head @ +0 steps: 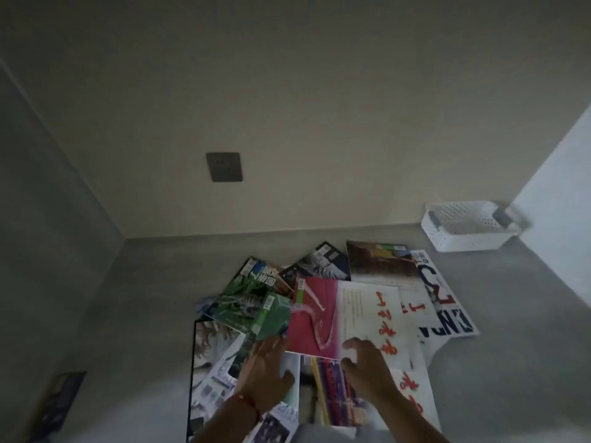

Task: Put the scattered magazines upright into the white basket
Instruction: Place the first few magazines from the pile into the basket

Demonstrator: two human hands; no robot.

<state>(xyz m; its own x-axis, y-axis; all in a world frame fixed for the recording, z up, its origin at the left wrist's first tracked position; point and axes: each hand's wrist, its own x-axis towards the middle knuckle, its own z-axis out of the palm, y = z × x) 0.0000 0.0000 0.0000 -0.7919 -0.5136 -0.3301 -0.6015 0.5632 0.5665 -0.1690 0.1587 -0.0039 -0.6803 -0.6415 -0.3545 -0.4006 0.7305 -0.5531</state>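
Both hands, left hand (267, 372) and right hand (367, 369), lie loosely spread, gripping nothing, on the pink magazine (315, 318), whose long axis runs away from the fingertips, the white basket (470, 233) far beyond and right.

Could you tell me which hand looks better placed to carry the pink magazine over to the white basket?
Right, probably. The right hand rests at the pink magazine's near edge, on the same side as the white basket; the left hand would have to cross over.

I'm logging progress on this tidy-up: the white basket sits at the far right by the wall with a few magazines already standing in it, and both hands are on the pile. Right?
Not quite. The head view shows the white basket holding no magazines; they lie in the pile. The rest stands: left hand and right hand are on it.
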